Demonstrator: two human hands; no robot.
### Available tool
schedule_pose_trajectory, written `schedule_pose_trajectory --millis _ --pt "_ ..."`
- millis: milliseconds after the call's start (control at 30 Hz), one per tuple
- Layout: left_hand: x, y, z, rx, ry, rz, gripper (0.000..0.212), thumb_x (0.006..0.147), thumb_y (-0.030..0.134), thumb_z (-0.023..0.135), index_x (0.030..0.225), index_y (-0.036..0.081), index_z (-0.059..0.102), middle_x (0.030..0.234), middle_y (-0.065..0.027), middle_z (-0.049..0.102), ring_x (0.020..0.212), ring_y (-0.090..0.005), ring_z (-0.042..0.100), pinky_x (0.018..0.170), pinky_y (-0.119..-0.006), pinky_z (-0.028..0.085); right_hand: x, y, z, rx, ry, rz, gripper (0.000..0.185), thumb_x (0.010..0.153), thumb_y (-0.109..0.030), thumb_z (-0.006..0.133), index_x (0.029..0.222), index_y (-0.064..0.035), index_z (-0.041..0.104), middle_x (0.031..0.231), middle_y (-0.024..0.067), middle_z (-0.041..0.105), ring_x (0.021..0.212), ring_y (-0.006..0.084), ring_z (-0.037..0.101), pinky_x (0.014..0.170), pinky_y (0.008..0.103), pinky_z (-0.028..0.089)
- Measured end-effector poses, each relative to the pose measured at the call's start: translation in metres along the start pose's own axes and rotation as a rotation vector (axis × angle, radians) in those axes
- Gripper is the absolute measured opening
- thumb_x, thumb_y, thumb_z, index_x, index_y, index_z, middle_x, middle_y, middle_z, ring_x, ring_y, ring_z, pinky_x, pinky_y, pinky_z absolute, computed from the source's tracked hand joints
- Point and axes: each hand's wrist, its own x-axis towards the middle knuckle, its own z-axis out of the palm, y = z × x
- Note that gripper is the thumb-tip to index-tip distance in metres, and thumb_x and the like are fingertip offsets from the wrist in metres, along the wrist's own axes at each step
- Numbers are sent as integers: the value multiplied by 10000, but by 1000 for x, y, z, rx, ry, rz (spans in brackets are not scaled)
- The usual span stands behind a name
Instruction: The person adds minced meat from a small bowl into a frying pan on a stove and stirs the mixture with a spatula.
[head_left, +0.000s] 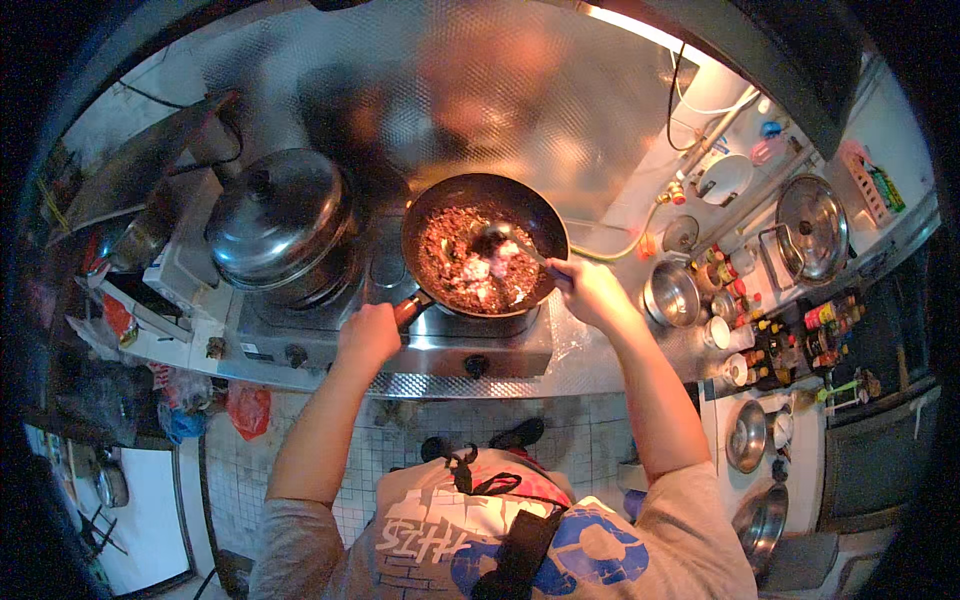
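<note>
A dark frying pan (551, 217) rests on the right burner of a steel gas stove (420, 349). Crumbly browned food (446, 232), with paler pinkish lumps (480, 271) on it, covers the pan's bottom. My left hand (369, 332) is closed around the pan's black handle (411, 309), at the pan's lower left. At the pan's right rim, my right hand (589, 289) grips the dark handle of a metal spatula or ladle (521, 244). The utensil's head lies among the food; its exact shape cannot be told.
A large lidded steel pot (281, 217) stands on the left burner. Right of the stove are a steel bowl (672, 292), small white bowls (716, 332) and several sauce bottles (772, 352). A yellowish gas hose (611, 256) runs behind my right hand. Plastic bags (247, 409) hang at the counter's front left.
</note>
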Motion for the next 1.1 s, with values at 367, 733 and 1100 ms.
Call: schedule_pose_trajectory --millis 367,733,1100 --pt "1 -1 2 -5 19 -1 289 1061 196 771 1300 52 845 1315 -285 851 1262 -494 826 1098 -601 668 -43 25 -24 11 -101 -19 425 1091 -231 754 1508 -223 835 1224 238 856 1124 505 823 1002 581 666" --pt "3 3 3 -20 50 16 327 1035 258 842 1287 50 829 1311 -282 836 1258 -496 817 1121 -620 653 -49 6 9 -66 73 -24 432 1091 -164 744 1497 -271 843 1022 270 831 916 478 833 798 573 651" --pt "2 8 -7 -8 -7 22 273 1091 178 741 1318 59 834 1368 -245 841 1312 -445 818 1126 -568 657 -41 -5 21 -28 107 -12 432 1097 -140 740 1516 -202 827 1097 318 818 968 485 836 871 550 657"
